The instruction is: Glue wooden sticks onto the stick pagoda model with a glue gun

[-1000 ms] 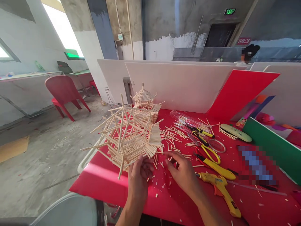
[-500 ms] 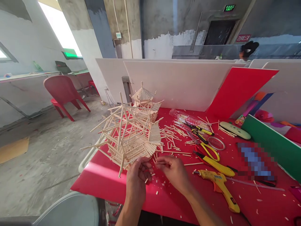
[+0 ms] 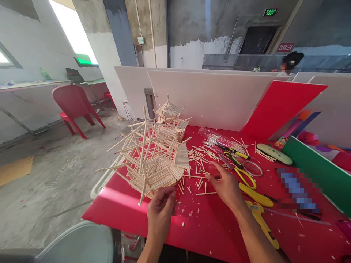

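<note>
A pavilion model of thin wooden sticks (image 3: pixel 153 160), its roof an open frame, stands at the left of the red tabletop (image 3: pixel 203 230). Just in front of its near edge is my left hand (image 3: pixel 161 206), fingers curled together; whatever they may hold is hidden. My right hand (image 3: pixel 226 186) hovers over the table to the right, thumb and fingers apart, nothing seen in them. Beneath and beyond it lie short cut sticks (image 3: pixel 201 182) and a loose pile of sticks (image 3: pixel 197 155). My right forearm partly covers a yellow glue gun (image 3: pixel 264 223).
Behind stands a second stick pavilion (image 3: pixel 168 109) with a finished roof. At right lie yellow-and-black pliers (image 3: pixel 233 155), yellow-handled scissors (image 3: pixel 248 179), a yellow utility knife (image 3: pixel 256 195), a tape roll (image 3: pixel 252 168) and a green oval case (image 3: pixel 274 153). White boards (image 3: pixel 203 96) close off the back.
My right hand has moved away from my left, rightward and slightly forward, and its fingers have spread. My left hand has curled more and stays by the model. The view has shifted slightly.
</note>
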The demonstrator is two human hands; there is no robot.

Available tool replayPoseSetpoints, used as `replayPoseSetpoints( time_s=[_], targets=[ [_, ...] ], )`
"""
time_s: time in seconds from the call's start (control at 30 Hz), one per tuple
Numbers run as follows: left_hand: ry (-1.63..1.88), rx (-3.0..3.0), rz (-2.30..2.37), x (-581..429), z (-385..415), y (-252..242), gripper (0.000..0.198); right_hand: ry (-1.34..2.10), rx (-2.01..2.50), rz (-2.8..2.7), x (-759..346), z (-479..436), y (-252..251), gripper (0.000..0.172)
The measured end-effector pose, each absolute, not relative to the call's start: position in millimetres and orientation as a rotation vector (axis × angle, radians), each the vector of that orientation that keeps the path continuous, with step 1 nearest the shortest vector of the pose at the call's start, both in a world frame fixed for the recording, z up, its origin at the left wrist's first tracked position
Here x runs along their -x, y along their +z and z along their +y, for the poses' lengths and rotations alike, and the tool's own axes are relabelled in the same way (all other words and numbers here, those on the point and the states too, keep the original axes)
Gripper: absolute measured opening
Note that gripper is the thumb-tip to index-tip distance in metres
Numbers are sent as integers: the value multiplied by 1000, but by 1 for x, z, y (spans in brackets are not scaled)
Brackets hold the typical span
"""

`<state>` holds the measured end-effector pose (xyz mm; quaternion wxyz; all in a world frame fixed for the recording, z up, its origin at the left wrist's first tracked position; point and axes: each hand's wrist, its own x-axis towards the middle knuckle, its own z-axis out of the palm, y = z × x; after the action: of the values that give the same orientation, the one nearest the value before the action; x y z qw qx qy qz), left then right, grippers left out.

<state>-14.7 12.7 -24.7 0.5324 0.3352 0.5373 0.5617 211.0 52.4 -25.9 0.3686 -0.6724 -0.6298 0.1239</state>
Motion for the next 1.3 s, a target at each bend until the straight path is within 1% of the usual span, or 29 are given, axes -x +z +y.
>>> replayPoseSetpoints(
  time_s=[0.13,0.2,0.27,0.43,0.63,0.77,1.07,1.3],
  targets=[
    [1310,-781,1281,13,13,-28,30,238,1867,-1672,-208,53,-22,38],
    [1291,-800,1281,11,14,-29,29,209,1871,-1764,-206,57,-22,29],
    [1277,-828,1277,9,15,-29,26,251,1877,-1826,-203,63,-23,20],
    [1236,-858,1264,7,15,-30,24,339,1958,-1934,-188,88,-33,20],
    [1232,-875,1286,14,13,-34,22,302,2017,-2056,-169,112,-38,19],
    [1222,-872,1290,16,14,-34,23,292,2034,-2088,-166,110,-40,21],
    [1177,-894,1227,11,18,-42,29,304,2118,-2057,-173,108,-45,21],
    [1209,-858,1247,13,19,-44,31,325,2144,-2090,-166,115,-46,22]
  ],
)
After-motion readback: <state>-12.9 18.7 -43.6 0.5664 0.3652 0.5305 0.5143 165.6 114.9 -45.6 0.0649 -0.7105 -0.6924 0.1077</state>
